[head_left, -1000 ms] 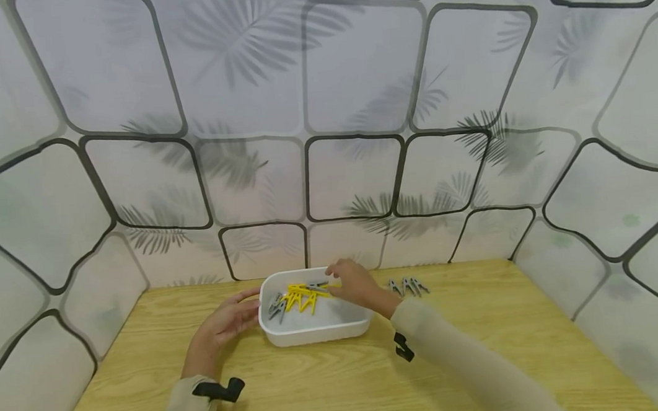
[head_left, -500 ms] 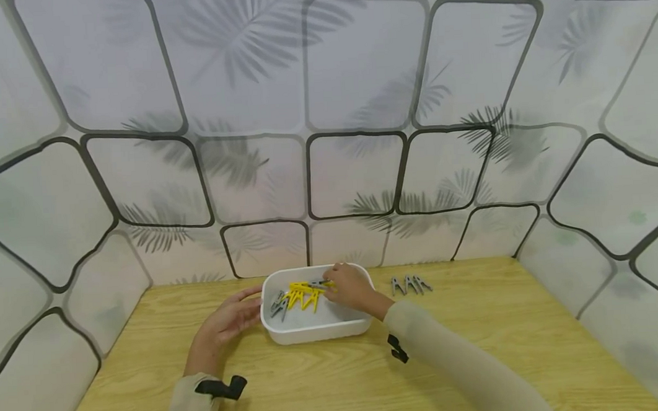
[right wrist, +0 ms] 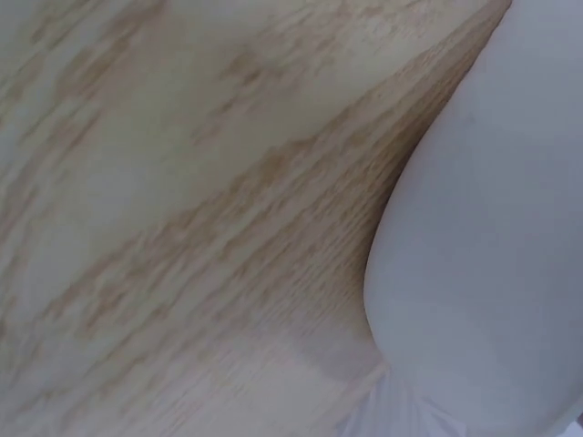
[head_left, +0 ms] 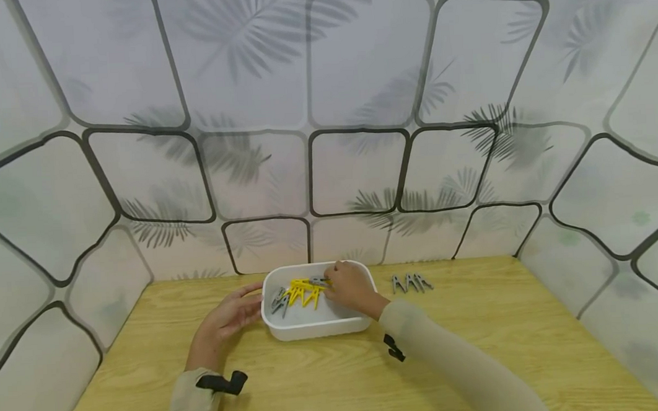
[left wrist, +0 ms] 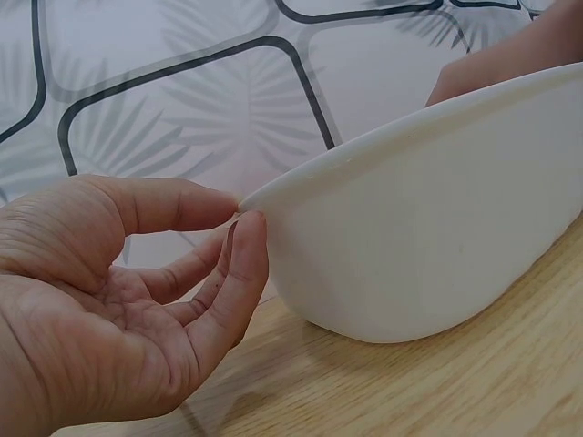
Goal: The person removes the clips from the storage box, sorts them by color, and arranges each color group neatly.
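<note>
Pale leaf-patterned wall covering [head_left: 352,114] behind a wood-grain tabletop [head_left: 316,380]

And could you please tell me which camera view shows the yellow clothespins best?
The head view: it looks down into the white bin, where the yellow clothespins lie. Both wrist views show the bin's outside and none of the clothespins.

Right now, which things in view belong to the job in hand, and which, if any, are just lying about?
In the job, it seems:
white bin, touched by the left hand
yellow clips and grey clips inside it, by the right hand
three grey clips outside it, probably

Likely just surroundings:
table
patterned wall covering
black wristbands
</note>
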A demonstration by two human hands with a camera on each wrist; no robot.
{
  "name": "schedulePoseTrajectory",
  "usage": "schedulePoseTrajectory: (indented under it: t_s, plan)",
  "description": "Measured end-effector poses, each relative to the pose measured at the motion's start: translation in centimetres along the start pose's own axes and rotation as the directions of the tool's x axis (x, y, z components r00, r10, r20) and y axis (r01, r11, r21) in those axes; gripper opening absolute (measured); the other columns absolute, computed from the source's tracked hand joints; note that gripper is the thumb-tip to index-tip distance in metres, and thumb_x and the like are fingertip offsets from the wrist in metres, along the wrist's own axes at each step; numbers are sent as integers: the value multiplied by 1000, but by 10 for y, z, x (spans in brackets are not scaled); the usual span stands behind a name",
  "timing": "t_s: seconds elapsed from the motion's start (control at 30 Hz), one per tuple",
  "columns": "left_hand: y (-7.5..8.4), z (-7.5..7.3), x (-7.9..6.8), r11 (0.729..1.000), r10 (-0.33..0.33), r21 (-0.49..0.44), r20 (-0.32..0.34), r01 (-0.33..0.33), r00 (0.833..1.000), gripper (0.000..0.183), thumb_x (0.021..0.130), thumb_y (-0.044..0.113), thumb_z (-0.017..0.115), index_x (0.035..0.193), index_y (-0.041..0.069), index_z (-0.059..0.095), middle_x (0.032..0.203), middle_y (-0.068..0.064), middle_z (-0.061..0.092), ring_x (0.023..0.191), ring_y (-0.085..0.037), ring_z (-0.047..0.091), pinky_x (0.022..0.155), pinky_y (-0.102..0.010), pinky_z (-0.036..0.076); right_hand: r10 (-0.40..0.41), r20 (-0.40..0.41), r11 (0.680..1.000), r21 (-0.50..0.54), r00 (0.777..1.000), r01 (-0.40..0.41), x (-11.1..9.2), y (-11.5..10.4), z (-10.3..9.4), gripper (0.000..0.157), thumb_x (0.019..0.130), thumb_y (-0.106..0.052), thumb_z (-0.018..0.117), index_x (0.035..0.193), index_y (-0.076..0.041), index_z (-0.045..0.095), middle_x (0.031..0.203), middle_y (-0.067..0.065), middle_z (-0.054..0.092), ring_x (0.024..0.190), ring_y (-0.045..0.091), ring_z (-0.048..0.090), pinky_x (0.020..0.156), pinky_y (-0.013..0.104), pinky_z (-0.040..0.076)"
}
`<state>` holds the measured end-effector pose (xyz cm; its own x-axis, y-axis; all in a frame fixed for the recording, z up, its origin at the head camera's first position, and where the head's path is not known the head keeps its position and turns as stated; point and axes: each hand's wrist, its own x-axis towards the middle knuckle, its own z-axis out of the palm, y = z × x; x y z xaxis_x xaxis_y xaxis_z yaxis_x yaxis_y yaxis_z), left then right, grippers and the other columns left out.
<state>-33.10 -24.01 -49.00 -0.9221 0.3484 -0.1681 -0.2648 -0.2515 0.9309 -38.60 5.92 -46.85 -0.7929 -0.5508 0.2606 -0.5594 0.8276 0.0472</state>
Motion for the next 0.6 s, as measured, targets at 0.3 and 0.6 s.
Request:
schedulePoseTrajectory:
  t_s: [0.3,0.6]
  plan:
    - [1,0,0,1000,0,6,3,0,1000,64,107,5,49,160,-3,15,116,6,67,94,-4,67,81,-19,57,10,-3,994,113,1000,-10,-3,-5,0,14,94,-21,71,97,-8,70,94,7,65,89,22,58,96,41,49]
    - [2,0,0,1000,-2,-11,-2,2,1000,63,106,4,50,160,-2,18,117,6,67,93,-4,67,80,-19,57,-3,-53,998,55,999,6,-3,-5,3,15,95,-23,72,84,-12,70,90,3,66,87,20,60,90,38,51]
